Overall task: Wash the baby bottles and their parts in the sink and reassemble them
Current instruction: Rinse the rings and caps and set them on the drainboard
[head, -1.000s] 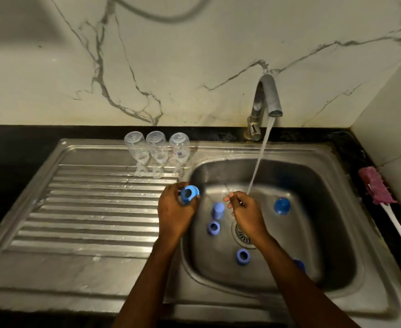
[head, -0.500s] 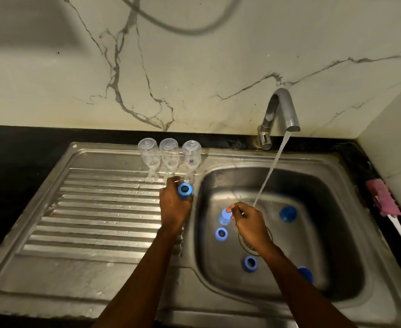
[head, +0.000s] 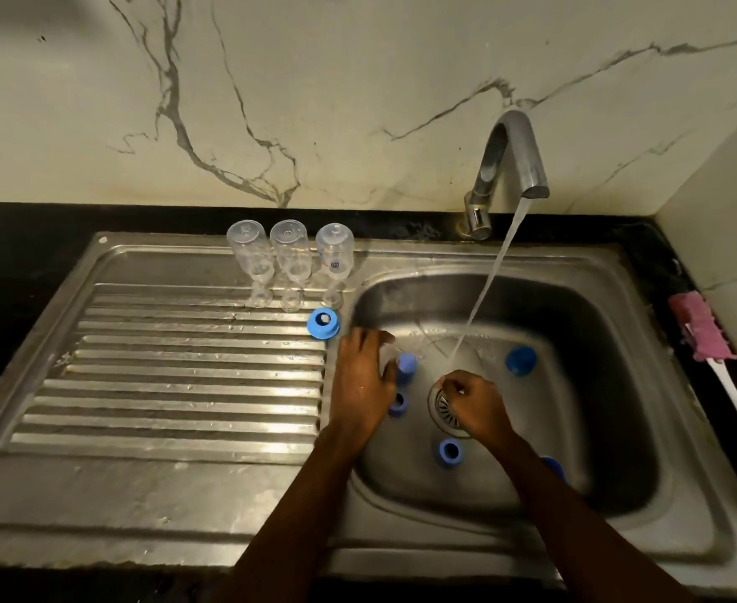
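Sink basin (head: 610, 428): steel, set to the right of a ribbed draining board (head: 162, 385).
Nearest ring (head: 448, 451): a blue screw ring is seen lying on the basin floor, just in front of the drain (head: 439, 404).
Hidden piece (head: 554, 467): another blue part is seen at the right, mostly covered by the right forearm.
Right hand (head: 473, 402): it is held over the drain with the fingers curled in. Whether anything is pinched cannot be told.
Second ring (head: 398, 404): a blue ring is seen on the basin floor, partly covered by the left hand.
Left hand (head: 364, 376): it is placed at the basin's left side, fingers reaching over a blurred clear piece (head: 387, 355). A grip on it cannot be confirmed.
Tall cap (head: 406, 367): blue and upright, just beside the left fingers.
Far cap (head: 521, 361): blue, well apart at the right of the basin floor.
Water (head: 488, 280): a running stream is seen landing just beyond the right hand.
Ring on board (head: 324, 324): a blue ring with a pale centre is set near the basin edge.
Bottles (head: 288, 258): three clear ones are stood upside down in a row at the back of the board.
Tap (head: 514, 158): curved metal, mounted behind the basin.
Brush (head: 701, 328): pink-headed and white-handled, laid on the dark counter at the right.
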